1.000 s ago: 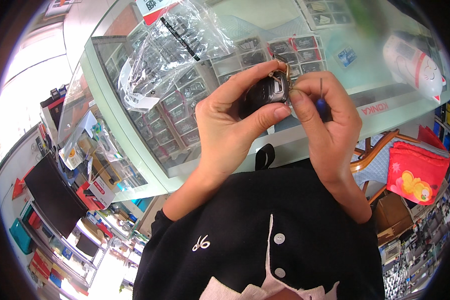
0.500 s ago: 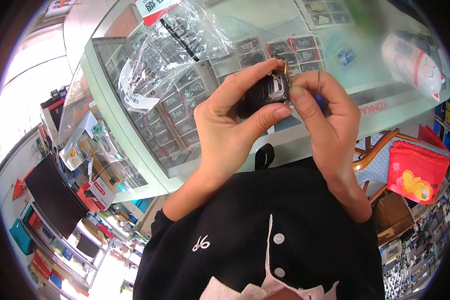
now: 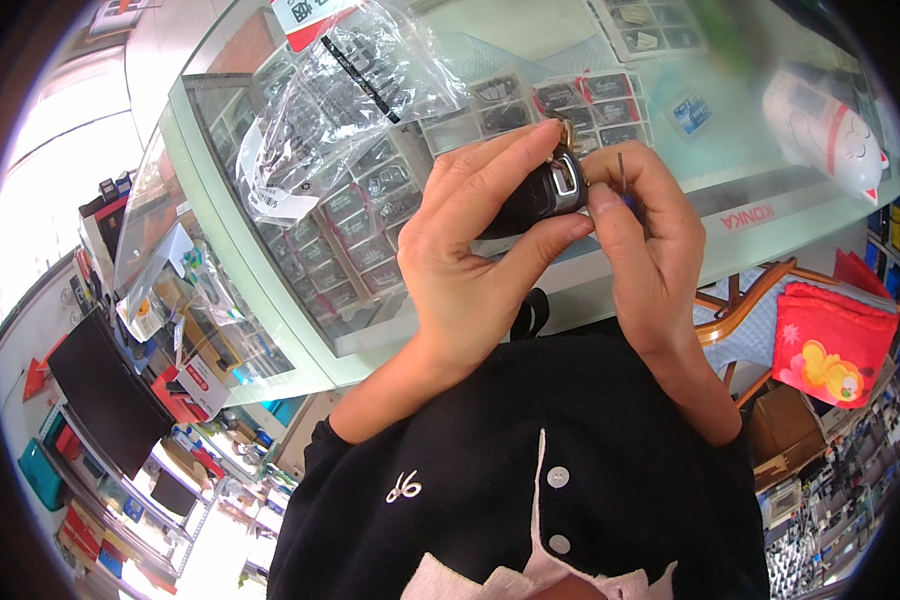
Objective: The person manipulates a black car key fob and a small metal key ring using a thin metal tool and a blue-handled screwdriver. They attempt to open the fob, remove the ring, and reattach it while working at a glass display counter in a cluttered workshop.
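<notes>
My left hand (image 3: 460, 225) is closed around a black car key fob (image 3: 530, 203) with a silver-edged loop at its right end. A brass-coloured metal ring (image 3: 567, 133) stands out at the fob's upper end, by my left fingertips. At the fob's right end, my right hand (image 3: 650, 225) pinches with thumb and forefinger against it. From that hand a thin metal shaft (image 3: 621, 172) sticks up, with a bit of blue below it; most of this tool is hidden by the fingers. Both hands are above the near edge of a glass display counter (image 3: 630, 265).
A clear plastic bag (image 3: 360, 100) lies on the counter glass, above trays of boxed black items (image 3: 325, 260). A white cat-shaped figure (image 3: 825, 130) stands at the right. Beside me are a wooden chair (image 3: 735, 315) with a red cushion (image 3: 835, 340), and a dark monitor (image 3: 115, 390) at left.
The key fob has turned slightly in my left hand, showing more of its silver-edged loop. My right hand has shifted a little left, and the thin shaft has tilted.
</notes>
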Tool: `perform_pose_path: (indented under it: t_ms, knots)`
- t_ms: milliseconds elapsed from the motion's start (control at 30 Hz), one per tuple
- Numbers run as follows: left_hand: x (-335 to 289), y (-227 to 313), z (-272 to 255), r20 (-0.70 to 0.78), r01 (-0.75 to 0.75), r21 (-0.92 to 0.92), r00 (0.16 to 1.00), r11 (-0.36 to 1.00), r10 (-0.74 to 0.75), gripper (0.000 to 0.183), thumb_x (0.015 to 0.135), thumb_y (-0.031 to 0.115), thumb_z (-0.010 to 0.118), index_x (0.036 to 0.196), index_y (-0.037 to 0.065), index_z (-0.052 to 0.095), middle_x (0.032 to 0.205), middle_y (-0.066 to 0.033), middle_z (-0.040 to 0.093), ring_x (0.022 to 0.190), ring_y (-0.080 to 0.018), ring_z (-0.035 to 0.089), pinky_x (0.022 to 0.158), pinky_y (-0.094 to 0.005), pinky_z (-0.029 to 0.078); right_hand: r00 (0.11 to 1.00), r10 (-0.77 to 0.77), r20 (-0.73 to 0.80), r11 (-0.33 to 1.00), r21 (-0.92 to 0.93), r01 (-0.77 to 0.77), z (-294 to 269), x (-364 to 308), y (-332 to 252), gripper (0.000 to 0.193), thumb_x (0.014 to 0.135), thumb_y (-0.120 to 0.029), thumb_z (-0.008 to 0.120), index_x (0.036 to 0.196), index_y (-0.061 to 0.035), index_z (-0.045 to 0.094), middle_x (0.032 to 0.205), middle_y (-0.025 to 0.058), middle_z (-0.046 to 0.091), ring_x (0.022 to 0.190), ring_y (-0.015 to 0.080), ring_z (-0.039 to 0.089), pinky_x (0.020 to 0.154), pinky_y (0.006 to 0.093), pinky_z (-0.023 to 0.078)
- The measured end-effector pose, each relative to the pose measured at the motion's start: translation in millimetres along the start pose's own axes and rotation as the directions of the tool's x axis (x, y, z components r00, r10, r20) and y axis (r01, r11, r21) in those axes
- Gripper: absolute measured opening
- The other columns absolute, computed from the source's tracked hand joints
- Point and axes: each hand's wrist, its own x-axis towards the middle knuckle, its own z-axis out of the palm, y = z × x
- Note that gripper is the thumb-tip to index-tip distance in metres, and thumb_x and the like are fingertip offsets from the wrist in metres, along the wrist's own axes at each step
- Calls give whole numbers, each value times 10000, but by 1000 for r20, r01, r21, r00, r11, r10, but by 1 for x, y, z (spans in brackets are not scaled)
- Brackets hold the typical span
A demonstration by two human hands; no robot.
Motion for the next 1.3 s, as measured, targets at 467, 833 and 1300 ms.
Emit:
perform_pose_path:
  t_ms: [467, 833, 1300]
  knots:
    - [1, 2, -7, 95, -69, -52, 993, 996, 73, 386, 640, 5, 681, 1016, 25, 600, 1040, -112, 588, 926, -192, 558, 768, -260, 449, 971, 235, 51, 955, 172, -240, -8, -2, -10, 108, 836, -104, 465, 809, -4, 494, 657, -7, 439, 617, 41, 364, 542, 193, 321]
    - [3, 2, -8, 35, 39, -230, 999, 972, -32, 172, 645, -81, 649, 803, -16, 625, 921, -146, 613, 845, -186, 589, 720, -262, 472, 976, 194, 104, 975, 93, -203, -12, -2, -8, 111, 832, -121, 496, 824, -11, 500, 650, -6, 445, 603, 43, 367, 534, 193, 319]
    - [0, 5, -3, 10, 7, -245, 1000, 969, -5, 177, 643, -102, 640, 797, -18, 618, 915, -150, 615, 819, -179, 594, 706, -254, 476, 997, 62, 54, 996, 58, -65, -11, -5, -5, 64, 850, -57, 436, 885, -23, 478, 768, -25, 446, 587, 16, 337, 509, 156, 270]
